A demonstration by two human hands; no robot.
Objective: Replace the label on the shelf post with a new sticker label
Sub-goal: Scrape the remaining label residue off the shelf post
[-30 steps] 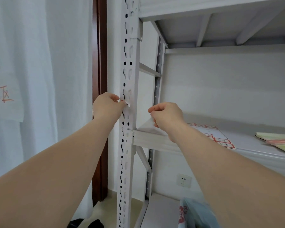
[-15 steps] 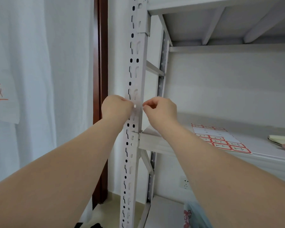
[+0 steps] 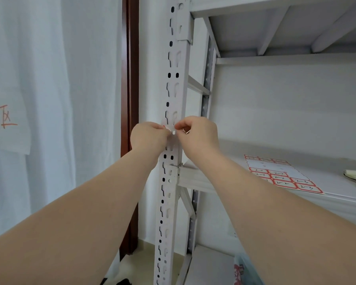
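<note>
Both forearms reach up to frame centre. Left hand (image 3: 148,138) and right hand (image 3: 196,133) pinch a small white red-edged sticker label (image 3: 170,128) against the white perforated metal shelf post (image 3: 174,95), fingers curled narrow.

1. The shelf post (image 3: 174,95) looks like painted metal, pale grey-white and matt, its face smooth and punched with slots and holes.
2. The shelf board (image 3: 327,204) has the same matt pale painted-metal look, flat and smooth.
3. The sticker sheet (image 3: 282,175) on it is paper, white with red-framed labels and a slight sheen.
4. The small label (image 3: 170,128) pinched at the post looks like thin white paper with a red edge.
5. The curtain (image 3: 70,99) is white cloth, soft, matt and finely woven, hanging in folds.
6. The door frame (image 3: 130,79) is dark red-brown wood with a smooth, faintly glossy finish.
</note>
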